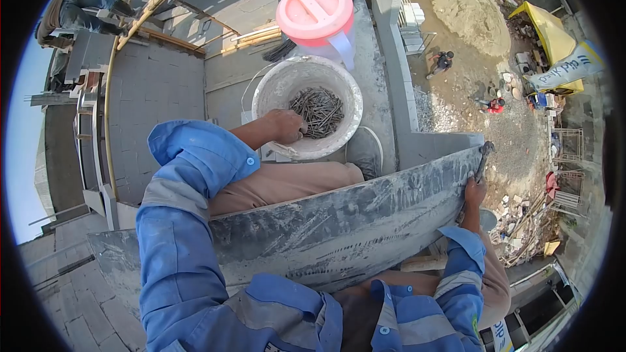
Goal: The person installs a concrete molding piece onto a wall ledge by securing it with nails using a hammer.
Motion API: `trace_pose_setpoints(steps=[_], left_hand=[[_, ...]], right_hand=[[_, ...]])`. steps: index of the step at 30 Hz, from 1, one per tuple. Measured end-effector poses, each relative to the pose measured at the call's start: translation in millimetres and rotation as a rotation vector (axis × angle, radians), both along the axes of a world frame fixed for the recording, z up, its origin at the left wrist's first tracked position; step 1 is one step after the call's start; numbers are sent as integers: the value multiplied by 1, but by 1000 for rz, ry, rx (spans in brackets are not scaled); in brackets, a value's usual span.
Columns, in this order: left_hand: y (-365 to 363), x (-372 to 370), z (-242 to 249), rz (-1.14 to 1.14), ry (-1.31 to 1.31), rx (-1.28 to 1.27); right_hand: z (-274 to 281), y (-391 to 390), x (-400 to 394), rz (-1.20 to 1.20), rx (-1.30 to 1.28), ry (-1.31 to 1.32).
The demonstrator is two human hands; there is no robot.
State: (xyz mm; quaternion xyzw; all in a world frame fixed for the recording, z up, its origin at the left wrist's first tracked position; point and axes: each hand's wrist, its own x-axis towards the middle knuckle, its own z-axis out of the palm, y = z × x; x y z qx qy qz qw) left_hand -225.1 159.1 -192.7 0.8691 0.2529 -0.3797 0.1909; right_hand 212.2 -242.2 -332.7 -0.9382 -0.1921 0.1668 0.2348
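My left hand (285, 126) is inside the near left part of a whitish, dirt-caked bucket (261, 91), with its fingers curled together beside a heap of nails (317, 111). Whatever its fingertips hold is hidden. At the far right end of a long dark board (345, 221), my right hand (475, 193) is closed around a hammer (484, 156), whose head sticks up past the board's edge. The board lies across my lap, grey and scuffed with pale smears.
A jug with a pink lid (315, 12) stands behind the bucket on the concrete ledge (379, 117). Right of the ledge is a drop to the ground, with a sand pile (469, 13) and people below. Bamboo poles (163, 0) and another person (81, 10) are at upper left.
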Motion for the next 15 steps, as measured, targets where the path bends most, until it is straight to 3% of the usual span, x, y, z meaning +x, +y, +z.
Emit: trace_pose_setpoints(steps=[3,6,8,13,15], left_hand=[[4,11,9,3,43,-39],[15,27,14,73,-83,-31],[18,34,11,136,-303,153],[26,41,-24,90,-73,140],[32,38,-27,139,-4,-13]], right_hand=[[-1,-1,0,16,34,-18],[-6,-4,1,6,-14,-53],[-8,-6,1,9,-2,-49],[-10,-7,4,16,-24,-43],[-9,-7,2,21,-54,-84]])
